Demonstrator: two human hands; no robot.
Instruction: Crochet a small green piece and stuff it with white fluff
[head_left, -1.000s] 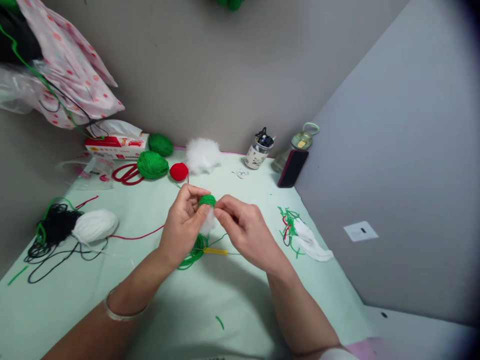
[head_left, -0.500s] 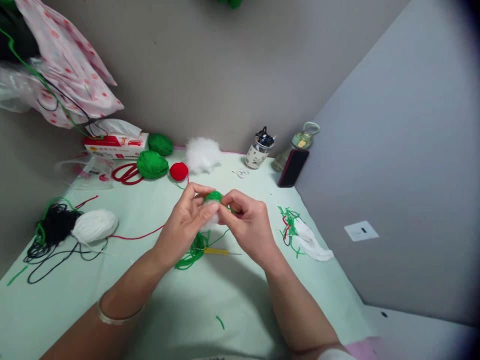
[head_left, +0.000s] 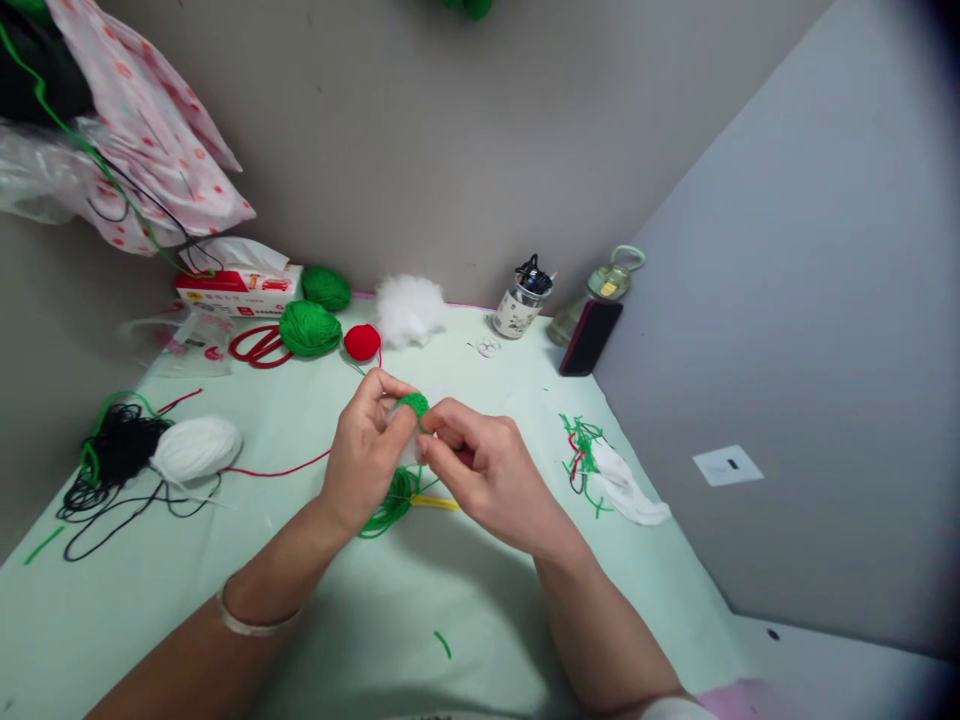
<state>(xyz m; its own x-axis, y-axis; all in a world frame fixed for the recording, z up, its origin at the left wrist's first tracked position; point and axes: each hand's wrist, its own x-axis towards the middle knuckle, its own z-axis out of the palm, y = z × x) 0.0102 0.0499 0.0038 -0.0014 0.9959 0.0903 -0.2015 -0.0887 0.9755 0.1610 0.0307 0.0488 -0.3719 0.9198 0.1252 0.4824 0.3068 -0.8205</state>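
Note:
My left hand [head_left: 361, 455] is closed around a small green crochet piece [head_left: 414, 403], held above the middle of the table. White stuffing [head_left: 409, 452] shows below the piece, next to my left thumb. My right hand [head_left: 491, 470] meets it from the right, thumb and index finger pinched at its edge; the exact pinch point is partly hidden. Under the hands lie a loose coil of green yarn [head_left: 391, 505] and a crochet hook with a yellow handle [head_left: 436, 503], partly covered by my right hand.
Behind stand green yarn balls [head_left: 310, 328], a red ball [head_left: 362, 343], white fluff [head_left: 409, 310], red-handled scissors [head_left: 259, 347], a tissue box [head_left: 247, 292], a pen cup [head_left: 517, 308] and a phone [head_left: 592, 338]. White yarn [head_left: 196, 448] and black yarn [head_left: 124, 450] lie left, yarn scraps [head_left: 589, 450] right.
Both hands have shifted slightly left with the green crochet piece. My right hand has turned and now covers more of the crochet hook. The view has moved a little.

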